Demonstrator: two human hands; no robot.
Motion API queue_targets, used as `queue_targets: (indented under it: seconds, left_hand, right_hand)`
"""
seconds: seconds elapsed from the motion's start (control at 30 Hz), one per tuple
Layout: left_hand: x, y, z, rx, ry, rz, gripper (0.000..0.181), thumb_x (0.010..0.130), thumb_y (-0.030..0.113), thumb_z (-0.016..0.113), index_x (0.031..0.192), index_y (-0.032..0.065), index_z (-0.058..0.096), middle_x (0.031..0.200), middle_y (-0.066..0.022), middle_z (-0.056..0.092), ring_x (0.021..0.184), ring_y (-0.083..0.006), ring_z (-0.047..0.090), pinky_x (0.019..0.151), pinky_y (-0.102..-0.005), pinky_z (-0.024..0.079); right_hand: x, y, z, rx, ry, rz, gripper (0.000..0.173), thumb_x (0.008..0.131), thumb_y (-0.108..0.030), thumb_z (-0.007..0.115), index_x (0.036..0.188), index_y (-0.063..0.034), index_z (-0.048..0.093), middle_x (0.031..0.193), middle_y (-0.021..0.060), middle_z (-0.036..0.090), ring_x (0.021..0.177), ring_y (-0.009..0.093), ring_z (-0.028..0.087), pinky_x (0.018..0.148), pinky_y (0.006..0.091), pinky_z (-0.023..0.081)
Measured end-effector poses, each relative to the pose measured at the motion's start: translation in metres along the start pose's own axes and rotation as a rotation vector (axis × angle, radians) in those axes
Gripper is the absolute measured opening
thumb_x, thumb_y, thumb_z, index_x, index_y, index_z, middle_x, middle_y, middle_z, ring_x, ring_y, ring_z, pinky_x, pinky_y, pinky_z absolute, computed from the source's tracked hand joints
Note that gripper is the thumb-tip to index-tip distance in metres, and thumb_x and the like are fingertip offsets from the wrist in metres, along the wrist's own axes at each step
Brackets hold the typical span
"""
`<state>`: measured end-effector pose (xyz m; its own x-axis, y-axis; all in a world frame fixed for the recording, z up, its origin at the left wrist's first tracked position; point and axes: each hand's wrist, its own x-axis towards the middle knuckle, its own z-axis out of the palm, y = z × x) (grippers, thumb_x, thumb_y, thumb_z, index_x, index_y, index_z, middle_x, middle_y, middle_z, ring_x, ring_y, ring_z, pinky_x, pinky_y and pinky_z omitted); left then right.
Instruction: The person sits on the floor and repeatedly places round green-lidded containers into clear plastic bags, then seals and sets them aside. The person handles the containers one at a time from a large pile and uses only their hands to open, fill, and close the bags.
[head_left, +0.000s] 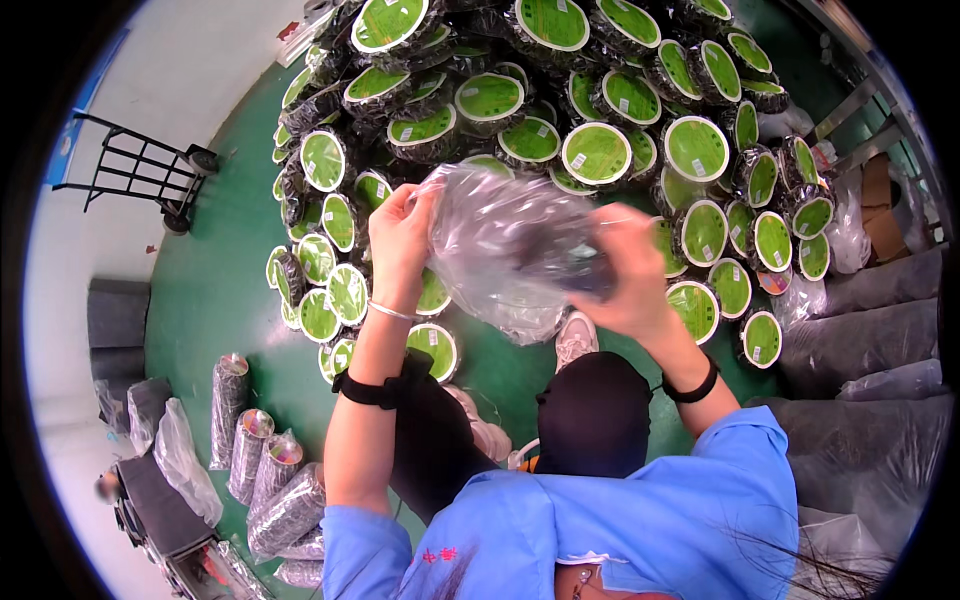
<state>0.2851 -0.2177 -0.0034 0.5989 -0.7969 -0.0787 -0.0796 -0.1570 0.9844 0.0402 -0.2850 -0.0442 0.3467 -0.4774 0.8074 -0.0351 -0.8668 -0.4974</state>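
A clear plastic bag (495, 255) is stretched between both hands above the floor. My left hand (401, 236) pinches the bag's upper left edge between thumb and fingers. At the other side, my right hand (634, 274) is blurred by motion and closed around a dark rolled item (589, 266). Part of that item shows through the film; whether it is wholly inside the bag is unclear. Behind the bag rises a large heap of dark rolls in clear wrap, with round green labels (596, 153) on their ends.
Wrapped rolls (281, 506) stand and lie at the lower left. A black hand truck (142, 165) leans near the left wall. Large grey rolls (862, 345) are stacked along the right, near a metal frame (862, 135). The floor (225, 300) is green.
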Motion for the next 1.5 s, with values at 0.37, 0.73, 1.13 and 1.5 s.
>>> queue_targets:
  seconds: [0.37,0.73,1.13,1.5]
  left_hand:
    - [-0.065,-0.098,0.061,0.276,-0.144,0.085,0.019,0.090,0.017,0.068,0.089,-0.0017,0.070,0.063,0.0014,0.059,0.055,-0.0031,0.045,0.048,-0.0225,0.036]
    - [-0.034,-0.103,0.019,-0.307,0.048,-0.334,0.018,0.096,0.017,0.061,0.099,0.0019,0.070,0.076,0.0047,0.063,0.060,0.0000,0.047,0.052,-0.0166,0.034]
    - [-0.018,-0.109,0.004,-0.301,0.155,-0.342,0.018,0.097,0.022,0.060,0.097,0.0051,0.066,0.056,0.0096,0.040,0.043,-0.0002,0.029,0.041,-0.0196,0.020]
    - [-0.038,-0.098,0.012,0.077,-0.031,-0.162,0.010,0.091,0.009,0.066,0.095,0.0004,0.070,0.071,0.0067,0.058,0.063,0.0001,0.045,0.056,-0.0175,0.036]
  right_hand:
    - [-0.155,0.107,0.101,0.077,-0.943,0.514,0.064,0.072,-0.015,0.073,0.131,-0.0046,0.051,0.129,0.0192,0.055,0.111,0.038,0.057,0.098,0.0455,0.044]
    - [-0.109,0.314,0.099,-0.035,0.454,1.552,0.091,0.068,-0.042,0.085,0.135,0.0015,0.041,0.131,0.0186,0.049,0.120,0.027,0.049,0.100,0.0454,0.041]
    - [-0.076,0.075,0.051,0.296,-0.158,0.609,0.077,0.074,-0.015,0.078,0.139,-0.0037,0.039,0.118,0.0112,0.058,0.108,0.026,0.058,0.092,0.0391,0.049]
    - [-0.058,0.105,0.077,0.359,-0.474,0.628,0.041,0.083,-0.012,0.071,0.120,-0.0042,0.055,0.100,0.0070,0.062,0.089,0.018,0.062,0.071,0.0320,0.053]
